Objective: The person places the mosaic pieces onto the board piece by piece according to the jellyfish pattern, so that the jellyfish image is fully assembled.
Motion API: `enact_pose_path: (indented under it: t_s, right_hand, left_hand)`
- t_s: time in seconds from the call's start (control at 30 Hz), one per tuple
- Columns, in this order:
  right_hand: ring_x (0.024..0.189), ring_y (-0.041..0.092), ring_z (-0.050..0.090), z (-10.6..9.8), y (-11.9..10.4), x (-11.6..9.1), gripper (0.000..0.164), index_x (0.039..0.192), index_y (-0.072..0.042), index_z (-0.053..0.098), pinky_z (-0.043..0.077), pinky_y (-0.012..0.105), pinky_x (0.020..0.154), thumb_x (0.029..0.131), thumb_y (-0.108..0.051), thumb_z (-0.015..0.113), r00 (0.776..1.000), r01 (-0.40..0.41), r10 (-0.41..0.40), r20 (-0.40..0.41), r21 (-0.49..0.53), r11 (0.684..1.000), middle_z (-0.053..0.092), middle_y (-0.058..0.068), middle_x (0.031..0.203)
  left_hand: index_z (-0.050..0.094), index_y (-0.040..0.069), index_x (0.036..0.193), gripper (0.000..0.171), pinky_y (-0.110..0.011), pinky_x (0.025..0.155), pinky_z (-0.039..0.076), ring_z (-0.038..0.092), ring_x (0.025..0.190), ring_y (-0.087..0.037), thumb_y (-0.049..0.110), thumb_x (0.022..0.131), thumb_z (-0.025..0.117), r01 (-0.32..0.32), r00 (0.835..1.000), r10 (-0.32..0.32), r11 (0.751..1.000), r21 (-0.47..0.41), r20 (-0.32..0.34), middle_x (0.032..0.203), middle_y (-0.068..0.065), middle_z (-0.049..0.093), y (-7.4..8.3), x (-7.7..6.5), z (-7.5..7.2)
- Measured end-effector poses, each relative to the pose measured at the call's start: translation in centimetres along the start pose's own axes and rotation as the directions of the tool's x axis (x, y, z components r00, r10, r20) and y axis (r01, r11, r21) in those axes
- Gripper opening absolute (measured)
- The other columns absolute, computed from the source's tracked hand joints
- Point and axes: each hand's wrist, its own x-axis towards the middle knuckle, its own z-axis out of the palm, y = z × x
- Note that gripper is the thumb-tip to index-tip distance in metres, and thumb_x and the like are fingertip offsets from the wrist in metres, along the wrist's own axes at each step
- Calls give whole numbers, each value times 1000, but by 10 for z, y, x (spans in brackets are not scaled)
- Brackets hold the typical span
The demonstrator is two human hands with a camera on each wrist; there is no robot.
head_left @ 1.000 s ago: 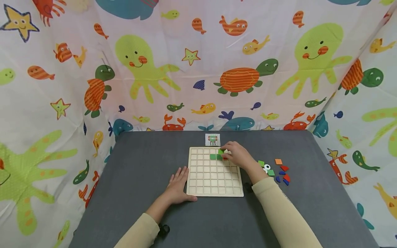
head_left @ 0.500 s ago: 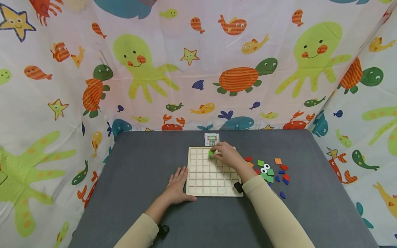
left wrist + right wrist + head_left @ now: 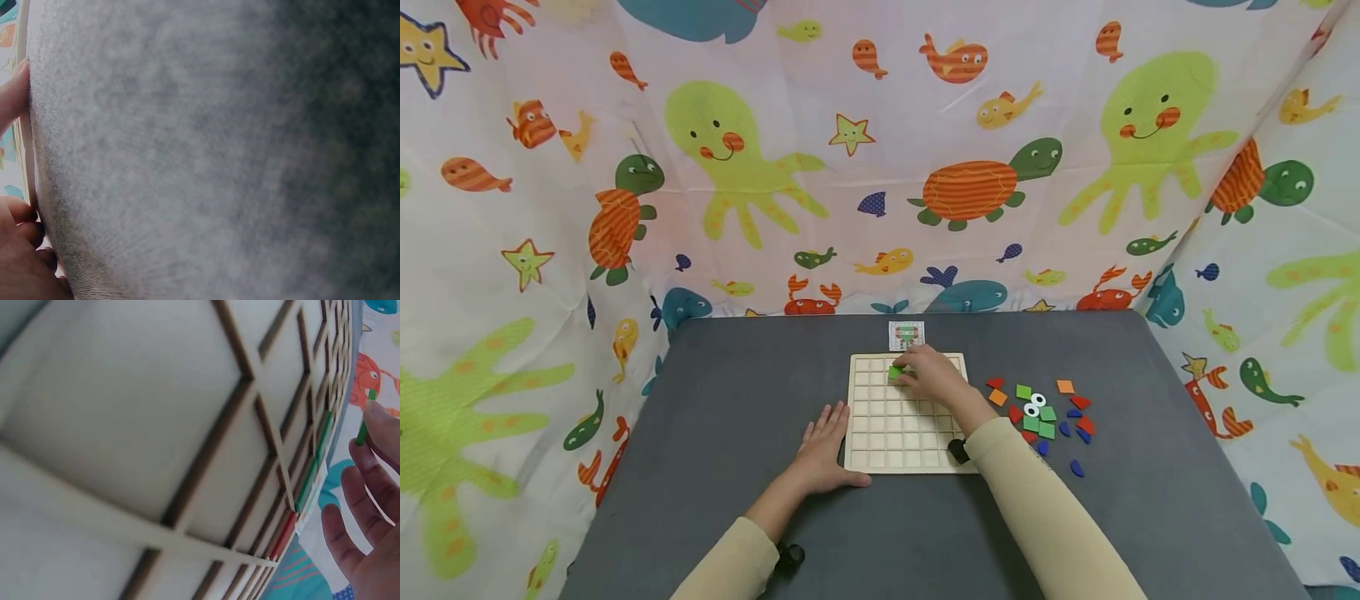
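Note:
A pale wooden grid board lies on the dark table. Along its left edge rests my left hand, fingers spread and thumb by the near corner. My right hand is over the board's far rows, pinching a green square tile between thumb and finger. In the right wrist view, this tile stands above the board, its thin edge showing. Two darker green tiles and a red piece sit in the board's cells; in the head view the right hand hides them.
A small printed card lies just beyond the board. To the right are loose pieces: green squares, white rings, orange squares, red pieces and blue pieces. A patterned curtain hangs behind the table.
My right hand has moved left across the board's far rows with the green tile, uncovering more loose pieces at the right. The left hand has stayed at the board's edge.

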Motion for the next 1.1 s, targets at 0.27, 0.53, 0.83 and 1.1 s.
enact_pose_path:
  t_s: [0.27, 0.53, 0.83, 1.1]
  right_hand:
    - [114, 28, 61, 8, -5, 9, 29, 122, -15, 74, 53, 44, 94, 95, -25, 72, 1000, -17, 19, 23, -85, 996, 68, 7, 123]
    - [112, 26, 62, 12, -5, 13, 28, 120, -17, 75, 55, 43, 89, 93, -25, 75, 999, -15, 20, 35, -120, 993, 68, 4, 122]
    - [118, 29, 60, 13, -10, 18, 31, 124, -19, 73, 50, 52, 97, 94, -26, 74, 996, -40, 48, 70, -110, 993, 66, 5, 127]
    - [117, 28, 60, 16, -7, 21, 30, 122, -20, 74, 50, 54, 96, 93, -25, 75, 996, -65, 70, 60, -76, 995, 66, 4, 125]
  left_hand:
    - [11, 6, 163, 129, -60, 123, 9, 4, 157, -35, 56, 71, 87, -1, 1000, 1, 1000, 4, 3, 170, -13, 9, -2, 0, -2]
    - [10, 7, 163, 130, -59, 123, 8, 3, 158, -33, 57, 71, 87, 1, 1000, -1, 1000, 3, 4, 170, -12, 9, 0, 1, -1]
    - [11, 7, 163, 130, -59, 124, 8, 4, 158, -33, 57, 70, 87, 4, 1000, -4, 1000, 2, 4, 170, -11, 9, -1, 0, 0]
    - [12, 6, 163, 129, -59, 124, 9, 4, 158, -33, 57, 71, 87, 5, 1000, -5, 1000, 10, 1, 170, -11, 9, -2, 0, 0]
